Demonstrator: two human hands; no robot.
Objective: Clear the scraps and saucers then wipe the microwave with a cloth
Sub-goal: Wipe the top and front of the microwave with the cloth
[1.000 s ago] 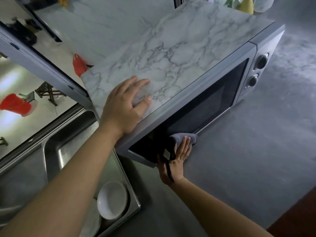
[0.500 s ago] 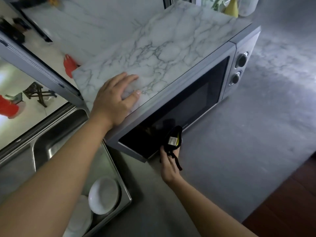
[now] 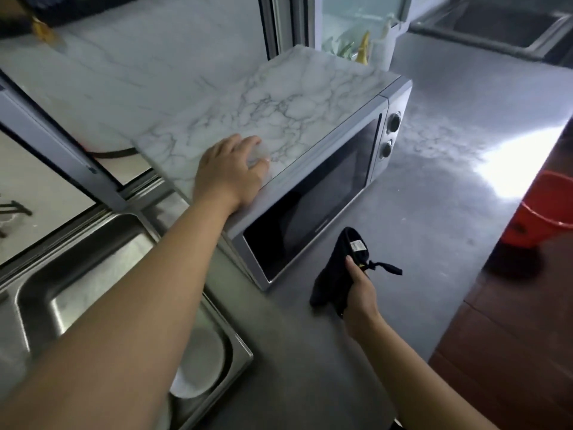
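A silver microwave [image 3: 313,193] with a marble-patterned top and a dark glass door stands on the grey counter. My left hand [image 3: 229,173] lies flat on its top near the front left corner, fingers spread. In front of the door's lower right, my right hand [image 3: 359,293] grips a dark cloth [image 3: 338,268] with a white tag and a dangling loop, held off the microwave above the counter. White saucers [image 3: 198,364] lie in the steel sink [image 3: 80,274] at lower left, partly hidden by my left forearm.
The grey counter [image 3: 434,218] stretches right of the microwave, with a bright glare patch. An orange bucket [image 3: 545,209] sits on the brown floor at the right edge. Bottles [image 3: 366,48] stand behind the microwave by a window frame. A second sink [image 3: 502,29] is at the top right.
My right hand has drawn the cloth away from the microwave door, back and to the right over the counter. My left hand stays on the top. The view has shifted.
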